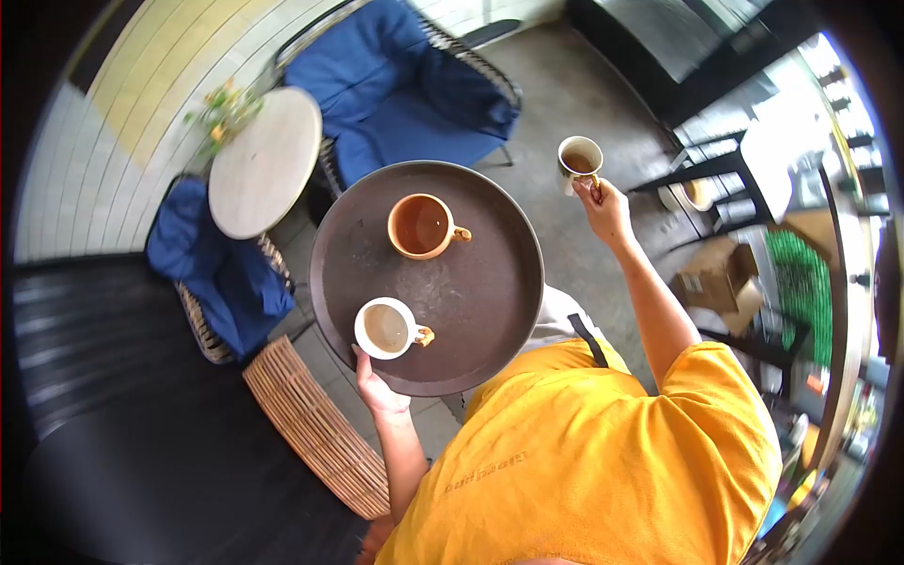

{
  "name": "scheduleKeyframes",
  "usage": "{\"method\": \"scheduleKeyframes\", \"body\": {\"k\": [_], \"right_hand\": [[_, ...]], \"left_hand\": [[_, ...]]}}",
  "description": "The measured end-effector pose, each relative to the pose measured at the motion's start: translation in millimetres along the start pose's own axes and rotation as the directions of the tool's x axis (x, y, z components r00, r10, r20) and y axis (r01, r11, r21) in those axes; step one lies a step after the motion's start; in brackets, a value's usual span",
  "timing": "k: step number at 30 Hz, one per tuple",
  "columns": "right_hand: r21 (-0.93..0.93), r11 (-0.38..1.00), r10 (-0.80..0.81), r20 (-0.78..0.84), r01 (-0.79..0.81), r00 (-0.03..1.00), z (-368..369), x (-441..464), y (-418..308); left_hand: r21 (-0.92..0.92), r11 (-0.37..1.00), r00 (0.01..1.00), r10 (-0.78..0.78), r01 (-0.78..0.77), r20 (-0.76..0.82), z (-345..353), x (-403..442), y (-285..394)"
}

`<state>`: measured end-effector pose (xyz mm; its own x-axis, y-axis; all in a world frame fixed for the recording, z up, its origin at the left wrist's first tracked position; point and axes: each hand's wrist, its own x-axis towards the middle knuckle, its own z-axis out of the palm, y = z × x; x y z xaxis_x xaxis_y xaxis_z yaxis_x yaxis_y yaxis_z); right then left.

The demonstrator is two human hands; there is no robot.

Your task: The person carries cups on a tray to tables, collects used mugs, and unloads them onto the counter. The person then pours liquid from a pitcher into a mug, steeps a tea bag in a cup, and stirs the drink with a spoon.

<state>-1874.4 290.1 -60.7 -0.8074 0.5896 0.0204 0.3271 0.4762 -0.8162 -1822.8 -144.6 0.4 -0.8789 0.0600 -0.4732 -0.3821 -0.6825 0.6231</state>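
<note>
My left hand (379, 388) grips the near-left rim of a round dark brown tray (471, 311), its thumb over the edge and the other fingers hidden underneath. On the tray stand an orange-brown mug (421, 252) with reddish-brown inside and, close to my left thumb, a white mug (384, 352) with a pale brown drink. Both handles point right. Off to the tray's right, my right hand (605, 209) is closed around the handle of a patterned white mug (569, 181), which has brown liquid in it and is held apart from the tray.
Blue cushioned chairs (400, 104) flank a small round table (259, 179) with flowers (226, 113) at the upper left. A slatted wooden bench (315, 424) lies lower left. At right are a dark chair (720, 174), a cardboard box (716, 278) and a long counter edge (838, 405).
</note>
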Motion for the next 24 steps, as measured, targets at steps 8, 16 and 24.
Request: {"method": "scheduleKeyframes", "body": {"k": [8,16,24], "right_hand": [[-0.042,0.981,0.164,-0.348,-0.191,0.923,-65.4,-113.0,15.3],[0.038,0.963,0.249,-0.488,-0.265,0.836,-61.4,-141.8,48.7],[-0.038,0.929,0.322,-0.414,-0.369,0.852,-75.1,-55.7,129.8]], "left_hand": [[0.058,0.975,0.924,-0.224,0.216,0.311,-11.6,13.6,27.0],[0.114,0.913,0.82,-0.404,0.393,0.406,-15.9,53.2,41.0],[0.14,0.947,0.889,-0.319,0.288,0.33,26.6,48.8,-14.4]]}}
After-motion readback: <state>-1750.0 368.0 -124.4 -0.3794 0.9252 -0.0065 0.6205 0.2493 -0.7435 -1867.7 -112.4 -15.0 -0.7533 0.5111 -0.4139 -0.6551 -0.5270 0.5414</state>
